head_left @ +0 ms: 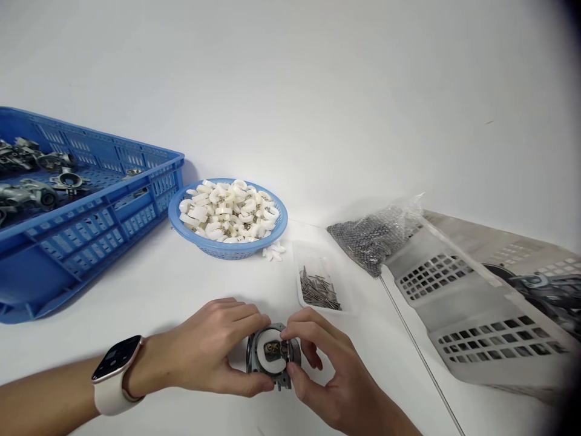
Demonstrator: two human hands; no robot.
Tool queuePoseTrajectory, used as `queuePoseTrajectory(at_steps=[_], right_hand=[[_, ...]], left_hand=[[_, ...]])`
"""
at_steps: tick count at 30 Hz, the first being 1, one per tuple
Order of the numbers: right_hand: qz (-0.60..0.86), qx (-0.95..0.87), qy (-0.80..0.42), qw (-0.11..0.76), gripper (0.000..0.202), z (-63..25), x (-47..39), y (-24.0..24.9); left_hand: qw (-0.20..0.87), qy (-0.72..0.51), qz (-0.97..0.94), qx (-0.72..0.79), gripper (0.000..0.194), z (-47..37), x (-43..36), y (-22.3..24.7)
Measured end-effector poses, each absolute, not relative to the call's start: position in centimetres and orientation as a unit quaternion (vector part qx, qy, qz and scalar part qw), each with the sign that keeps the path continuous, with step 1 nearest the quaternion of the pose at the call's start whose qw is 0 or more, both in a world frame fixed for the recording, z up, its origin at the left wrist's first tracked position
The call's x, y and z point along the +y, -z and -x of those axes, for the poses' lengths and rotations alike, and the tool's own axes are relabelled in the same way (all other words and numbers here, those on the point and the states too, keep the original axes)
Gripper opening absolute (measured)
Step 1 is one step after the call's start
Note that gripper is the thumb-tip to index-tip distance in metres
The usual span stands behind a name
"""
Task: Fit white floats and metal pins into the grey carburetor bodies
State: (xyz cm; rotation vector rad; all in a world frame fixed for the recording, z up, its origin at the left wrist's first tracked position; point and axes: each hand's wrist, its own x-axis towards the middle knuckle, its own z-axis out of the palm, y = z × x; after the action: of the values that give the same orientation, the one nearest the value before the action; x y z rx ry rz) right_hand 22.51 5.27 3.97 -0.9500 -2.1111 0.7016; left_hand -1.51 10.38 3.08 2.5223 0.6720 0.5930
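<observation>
A grey metal carburetor body (250, 357) rests on the white table, its open bowl side facing up. Inside it lies a white C-shaped float (262, 353) with brass parts showing in the middle. My left hand (213, 348) wraps the body from the left, thumb at the near edge and fingers at the far edge. At the right side, thumb and index finger of my right hand (333, 369) close in on the float's hinge; whatever small part is between them is hidden. Just beyond, a clear plastic tray (299, 290) holds many thin metal pins (319, 289).
Several white floats (227, 209) fill a round blue basket (227, 247); small white pieces (274, 251) lie beside it. A blue crate (86, 254) with metal carburetor bodies (27, 191) stands left. To the right are a bag of dark small parts (372, 236), a thin rod (420, 348) and a pale crate (481, 315).
</observation>
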Motion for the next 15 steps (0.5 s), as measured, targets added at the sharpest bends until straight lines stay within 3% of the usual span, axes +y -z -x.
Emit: queuePoseTrajectory(at_steps=[15], right_hand=[[0.359,-0.817,-0.265,0.365,0.047,-22.41,5.19,-4.12]], left_hand=[[0.206,-0.231,-0.919,0.243,0.043,1.48,10.39,-2.71]])
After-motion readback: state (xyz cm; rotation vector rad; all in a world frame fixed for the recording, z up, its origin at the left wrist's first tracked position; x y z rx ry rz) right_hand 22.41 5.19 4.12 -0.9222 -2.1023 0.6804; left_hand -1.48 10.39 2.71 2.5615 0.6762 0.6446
